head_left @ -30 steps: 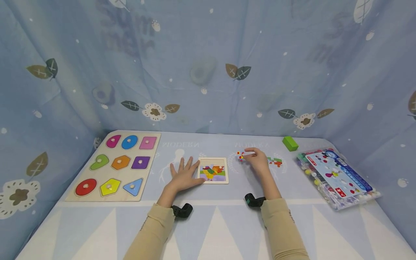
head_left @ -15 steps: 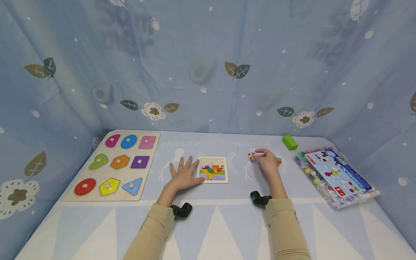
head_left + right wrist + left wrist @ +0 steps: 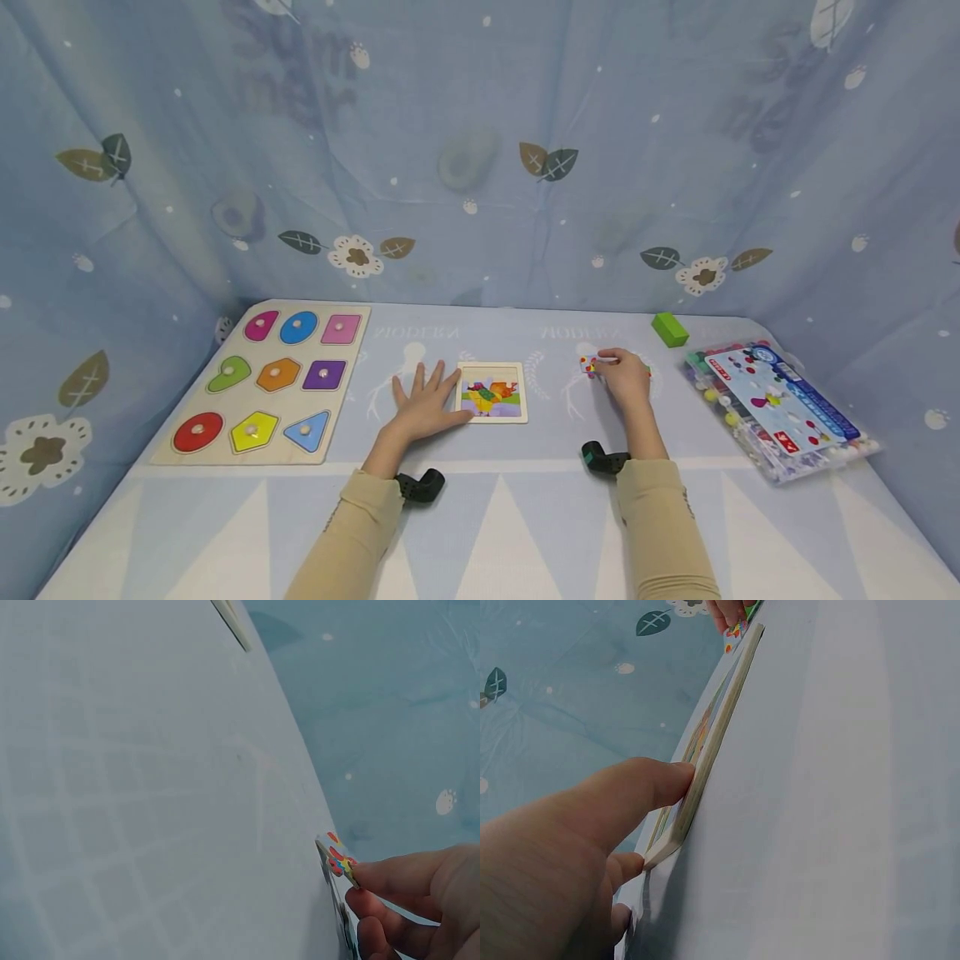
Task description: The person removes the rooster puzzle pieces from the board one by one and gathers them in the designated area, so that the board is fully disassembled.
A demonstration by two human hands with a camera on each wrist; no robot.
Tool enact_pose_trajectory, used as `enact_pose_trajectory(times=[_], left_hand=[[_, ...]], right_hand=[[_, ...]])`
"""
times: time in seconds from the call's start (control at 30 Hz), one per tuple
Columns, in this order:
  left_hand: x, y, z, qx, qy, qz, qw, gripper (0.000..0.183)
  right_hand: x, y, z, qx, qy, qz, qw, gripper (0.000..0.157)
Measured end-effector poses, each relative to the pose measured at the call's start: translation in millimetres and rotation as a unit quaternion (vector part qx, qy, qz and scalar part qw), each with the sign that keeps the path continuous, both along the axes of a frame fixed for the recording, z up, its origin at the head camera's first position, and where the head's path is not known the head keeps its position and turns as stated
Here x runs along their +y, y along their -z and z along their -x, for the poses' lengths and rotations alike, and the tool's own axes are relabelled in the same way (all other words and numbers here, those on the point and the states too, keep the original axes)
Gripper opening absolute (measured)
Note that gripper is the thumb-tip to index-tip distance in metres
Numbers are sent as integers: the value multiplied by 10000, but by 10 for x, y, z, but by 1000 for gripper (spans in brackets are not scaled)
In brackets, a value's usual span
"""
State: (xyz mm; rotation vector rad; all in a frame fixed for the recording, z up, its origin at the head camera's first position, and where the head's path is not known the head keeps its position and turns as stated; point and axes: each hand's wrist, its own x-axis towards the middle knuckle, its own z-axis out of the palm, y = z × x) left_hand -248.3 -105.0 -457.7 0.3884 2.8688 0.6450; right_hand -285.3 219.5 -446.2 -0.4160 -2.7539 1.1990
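A small square wooden jigsaw puzzle (image 3: 491,398), showing a colourful bird-like picture inside a pale frame, lies flat on the table. My left hand (image 3: 423,408) rests beside it with fingers spread. In the left wrist view the thumb (image 3: 664,780) lies on the frame's near edge, and another finger touches its corner. To the right, my right hand (image 3: 628,379) pinches a puzzle piece (image 3: 337,856) with red and yellow spots between thumb and fingers, tilted up from the table. Other pieces lie under or behind that hand, mostly hidden.
A wooden shape board (image 3: 288,396) with several knobbed coloured shapes lies at left. At right are a green block (image 3: 670,330) and a clear plastic case (image 3: 776,408) of beads. A patterned blue curtain (image 3: 480,167) hangs behind the table.
My right hand has moved rightward, away from the puzzle frame, carrying the spotted puzzle piece and covering the other pieces there. My left hand has stayed on the frame.
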Motion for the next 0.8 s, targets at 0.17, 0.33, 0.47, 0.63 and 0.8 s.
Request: enact_pose_trajectory(times=[0.17,0.33,0.47,0.63,0.8], left_hand=[[-1,20,10,28,8,30,10000,82],[1,9,6,-10,20,16,10000,83],[3,-2,-1,-18,40,-13,10000,84],[3,-5,-7,-7,52,-57,10000,84],[1,-3,-3,71,65,-137,9999,82]], right_hand=[[9,13,10,46,-4,-200,9998,32],[16,22,17,61,6,-280,9996,32],[-8,11,12,129,-78,-161,9998,31],[-100,-35,8,278,-460,309,9981,30],[-230,-75,2,150,-781,694,9944,30]])
